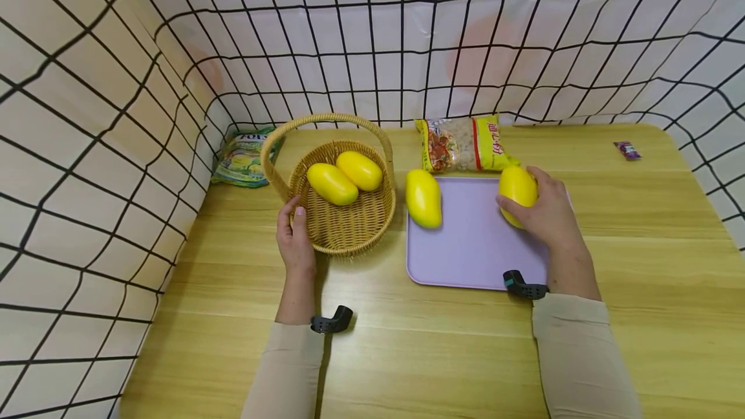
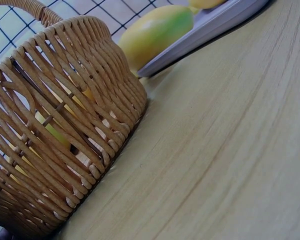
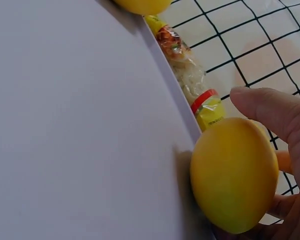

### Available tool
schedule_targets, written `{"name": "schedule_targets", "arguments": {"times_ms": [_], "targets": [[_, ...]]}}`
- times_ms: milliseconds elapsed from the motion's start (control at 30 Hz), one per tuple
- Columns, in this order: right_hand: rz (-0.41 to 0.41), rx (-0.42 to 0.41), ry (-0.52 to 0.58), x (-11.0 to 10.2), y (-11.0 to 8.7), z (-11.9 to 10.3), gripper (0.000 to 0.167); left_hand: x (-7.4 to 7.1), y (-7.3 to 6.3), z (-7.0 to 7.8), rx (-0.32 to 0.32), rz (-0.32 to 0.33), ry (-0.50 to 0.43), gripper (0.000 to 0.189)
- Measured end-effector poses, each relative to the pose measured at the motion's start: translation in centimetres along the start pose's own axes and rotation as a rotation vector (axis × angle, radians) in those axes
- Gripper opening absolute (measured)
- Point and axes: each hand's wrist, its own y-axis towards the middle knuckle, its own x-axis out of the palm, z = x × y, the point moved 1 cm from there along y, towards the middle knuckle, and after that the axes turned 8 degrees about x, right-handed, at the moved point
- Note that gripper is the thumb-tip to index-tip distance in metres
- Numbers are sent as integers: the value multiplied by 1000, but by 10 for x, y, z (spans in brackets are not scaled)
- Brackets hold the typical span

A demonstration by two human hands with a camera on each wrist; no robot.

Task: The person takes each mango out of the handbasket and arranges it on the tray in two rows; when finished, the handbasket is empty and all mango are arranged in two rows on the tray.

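A yellow-ended food packet (image 1: pixel 460 144) with a clear middle, red band and printed dish lies along the back of the wood-grain bench (image 1: pixel 419 354). A green plastic packet (image 1: pixel 247 157) lies at the back left, a small purple wrapped sweet (image 1: pixel 628 150) far right. White, black-gridded sheeting (image 1: pixel 384 28) rises behind.

Table (image 1: pixel 419 354) with basket (image 1: pixel 343 230), tray (image 1: pixel 471 244), packets (image 1: pixel 456 144), perhaps candy (image 1: pixel 627 150)

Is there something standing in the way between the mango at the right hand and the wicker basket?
Yes: on the straight line from that mango to the wicker basket lies another mango, at the left edge of the lilac tray. Lifting over it would probably avoid it.
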Motion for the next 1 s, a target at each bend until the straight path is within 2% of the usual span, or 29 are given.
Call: {"name": "schedule_targets", "arguments": {"times_ms": [133,333,467,567,700,833,933,1000], "targets": [[1,13,27,-4,-3,-4,104,-1,-2,-1,-1,8,0,38],[52,37,67,-16,-12,-14,97,-1,-2,-2,-6,22,0,37],[103,1,113,-22,-24,-24,87,0,-1,-4,1,27,-5,36],[144,-120,188,-21,-39,-41,76,0,0,-4,12,29,-11,35],[148,-377,285,-10,-65,-74,60,0,1,-3,20,22,-22,36],[59,-620,282,17,-88,-107,54,-1,1,-2,0,5,-27,38],[-58,-703,217,45,-102,-130,55,-3,1,-2,-15,-21,-27,42],[-130,-716,163,65,-107,-145,58,-4,2,-2,-22,-45,-9,45]]}}
